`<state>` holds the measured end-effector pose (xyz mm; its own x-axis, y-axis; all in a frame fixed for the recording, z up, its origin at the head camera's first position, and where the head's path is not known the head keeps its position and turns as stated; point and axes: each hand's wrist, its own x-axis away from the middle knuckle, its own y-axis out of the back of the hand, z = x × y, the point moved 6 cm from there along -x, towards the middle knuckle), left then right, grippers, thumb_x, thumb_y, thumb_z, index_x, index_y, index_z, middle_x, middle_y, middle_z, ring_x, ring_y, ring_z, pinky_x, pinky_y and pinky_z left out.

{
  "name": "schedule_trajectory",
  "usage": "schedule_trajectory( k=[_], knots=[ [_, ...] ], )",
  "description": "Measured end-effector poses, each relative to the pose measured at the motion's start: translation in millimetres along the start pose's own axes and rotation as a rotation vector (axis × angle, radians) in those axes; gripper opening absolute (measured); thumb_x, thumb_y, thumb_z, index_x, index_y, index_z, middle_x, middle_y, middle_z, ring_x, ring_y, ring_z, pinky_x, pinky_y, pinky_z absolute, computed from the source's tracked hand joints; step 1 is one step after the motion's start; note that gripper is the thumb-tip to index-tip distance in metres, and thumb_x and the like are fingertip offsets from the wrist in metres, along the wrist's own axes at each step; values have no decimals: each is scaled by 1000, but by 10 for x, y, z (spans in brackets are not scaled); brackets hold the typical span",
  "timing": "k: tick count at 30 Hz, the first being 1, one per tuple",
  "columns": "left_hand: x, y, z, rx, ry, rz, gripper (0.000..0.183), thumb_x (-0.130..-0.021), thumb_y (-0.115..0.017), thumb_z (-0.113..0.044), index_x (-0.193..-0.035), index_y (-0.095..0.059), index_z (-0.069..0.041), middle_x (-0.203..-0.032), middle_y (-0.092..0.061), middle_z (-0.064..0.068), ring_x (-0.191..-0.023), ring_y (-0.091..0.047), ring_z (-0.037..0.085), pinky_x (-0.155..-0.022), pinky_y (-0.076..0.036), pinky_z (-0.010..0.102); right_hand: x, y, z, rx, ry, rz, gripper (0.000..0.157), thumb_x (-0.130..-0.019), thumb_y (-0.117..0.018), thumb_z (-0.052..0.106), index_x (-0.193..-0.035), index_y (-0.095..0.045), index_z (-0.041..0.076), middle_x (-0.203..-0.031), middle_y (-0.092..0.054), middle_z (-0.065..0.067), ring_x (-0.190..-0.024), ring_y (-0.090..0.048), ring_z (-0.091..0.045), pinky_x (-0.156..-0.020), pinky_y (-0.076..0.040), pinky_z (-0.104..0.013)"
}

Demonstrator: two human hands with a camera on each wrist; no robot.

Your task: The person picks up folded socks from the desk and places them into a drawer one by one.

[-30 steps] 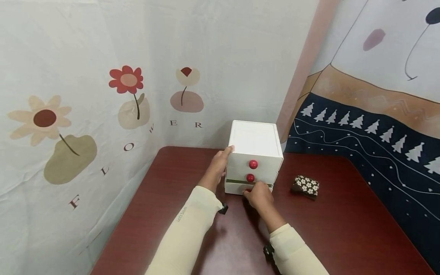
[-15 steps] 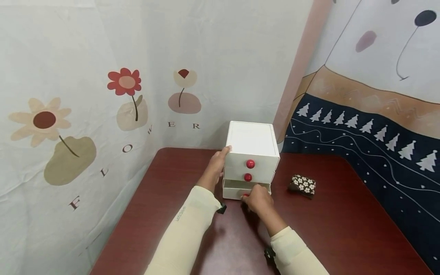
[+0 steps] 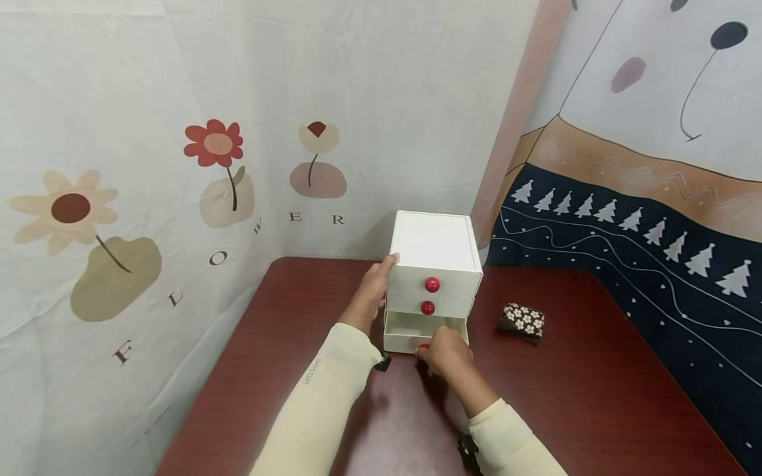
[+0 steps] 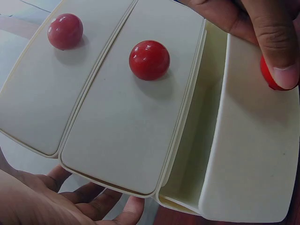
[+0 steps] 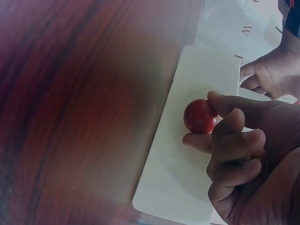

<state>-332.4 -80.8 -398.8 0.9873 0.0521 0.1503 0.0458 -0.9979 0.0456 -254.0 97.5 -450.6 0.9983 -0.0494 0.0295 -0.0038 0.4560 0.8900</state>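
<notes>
A small white drawer unit (image 3: pixel 437 241) stands on the table with red round knobs down its front. Its bottom drawer (image 3: pixel 399 342) is pulled partway out, and the part of its inside that shows looks bare. My right hand (image 3: pixel 448 350) pinches that drawer's red knob (image 5: pixel 200 116) between thumb and finger, the other fingers curled beside it. My left hand (image 3: pixel 375 284) rests against the unit's left side, thumb near the top edge. In the left wrist view its fingers (image 4: pixel 101 201) lie along the side wall. The upper two drawers, with the middle knob (image 4: pixel 149 60), are closed.
A dark pouch-like item with white flowers (image 3: pixel 522 322) lies on the red-brown table (image 3: pixel 595 396), right of the unit. Printed cloth hangings (image 3: pixel 369 99) stand behind and beside the table.
The bottom drawer has slid farther out toward me, with my right hand moving along on its knob. My left hand has stayed against the unit's side.
</notes>
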Motion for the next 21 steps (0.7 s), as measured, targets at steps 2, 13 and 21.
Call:
schedule_trajectory(
  k=[2,13,21],
  knots=[
    [-2,-2,2,-2,-2,-3,79,-96,-58,-71,-147,-56,-11,-148,-61,18,-143,-55,36,-120,-40,67,27,9,10,15,2,1,40,-87,-90,37,-67,-68,10,-76,-72,-9,-66,-64,-22,-64,-57,-48],
    [3,-6,6,-7,-19,2,79,-97,-56,-72,-147,-55,-11,-145,-62,18,-142,-55,37,-121,-40,68,103,-26,16,58,1,3,37,-87,-89,34,-67,-66,11,-74,-70,-9,-66,-65,-24,-62,-57,-47],
    [-13,-7,15,5,-18,3,79,-96,-58,-72,-145,-55,-11,-141,-63,16,-139,-56,34,-120,-42,65,189,-11,47,88,-6,51,36,-89,-86,33,-69,-63,13,-71,-65,-4,-66,-63,-21,-64,-55,-46]
  ],
)
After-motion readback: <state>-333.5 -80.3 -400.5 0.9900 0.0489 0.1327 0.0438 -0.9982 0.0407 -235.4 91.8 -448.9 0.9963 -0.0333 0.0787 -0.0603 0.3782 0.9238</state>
